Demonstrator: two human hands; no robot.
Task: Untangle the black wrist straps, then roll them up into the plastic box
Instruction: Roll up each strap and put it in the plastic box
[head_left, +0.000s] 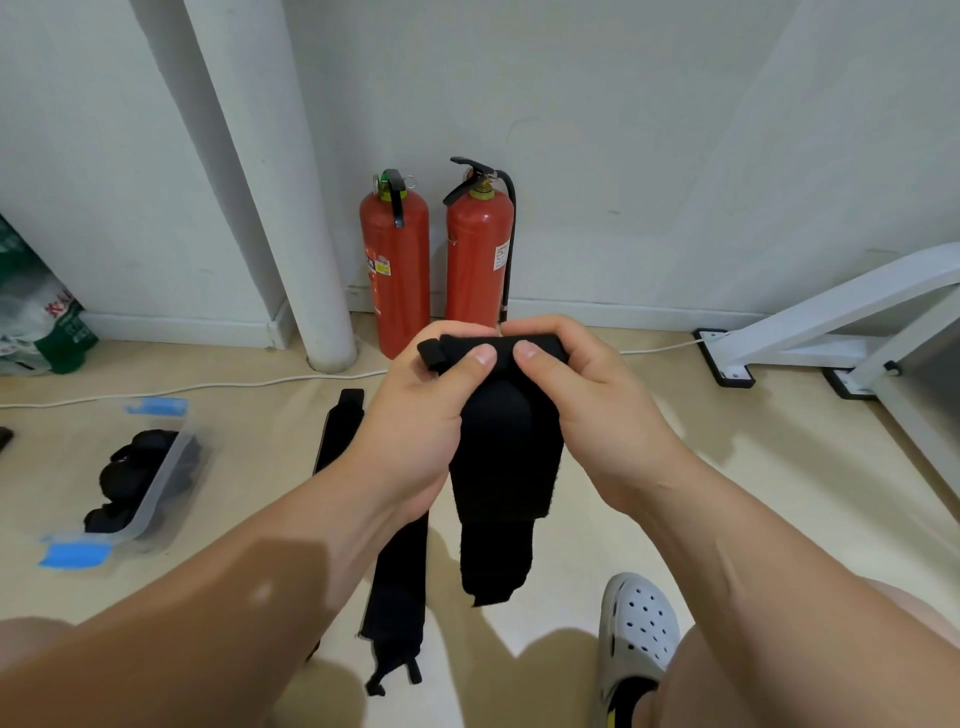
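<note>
Rolling step: left hand (421, 415) and right hand (582, 395) fingers pinch the strap (506, 467) top, tail hanging. Next, probably keep rolling, then drop it in the plastic box (156, 483).

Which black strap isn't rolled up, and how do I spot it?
Find the two red fire extinguishers by the wall. On the floor before them lies a long black wrist strap. Unlike the held strap and boxed rolls, it's stretched flat.
</note>
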